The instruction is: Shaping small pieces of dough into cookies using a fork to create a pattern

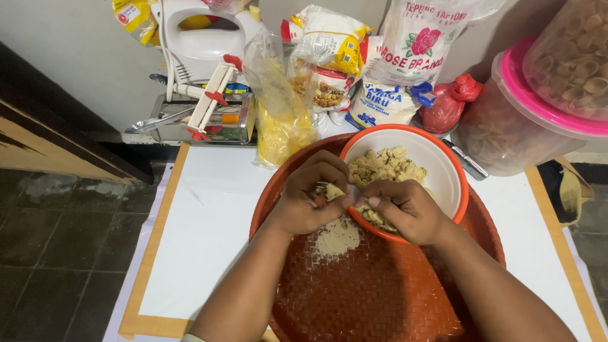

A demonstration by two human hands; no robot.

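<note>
Both hands meet over the woven tray (380,297), at the near rim of the bowl (443,171). The left hand (304,202) and right hand (405,212) pinch a small dough piece (334,191) between curled fingertips. It looks soft, light and crumbly, best held by its edges with gentle pressure. More dough (386,166) fills the bowl; flour (337,238) dusts the tray below. The fingers hide most of the piece, so its shape is unclear.
</note>
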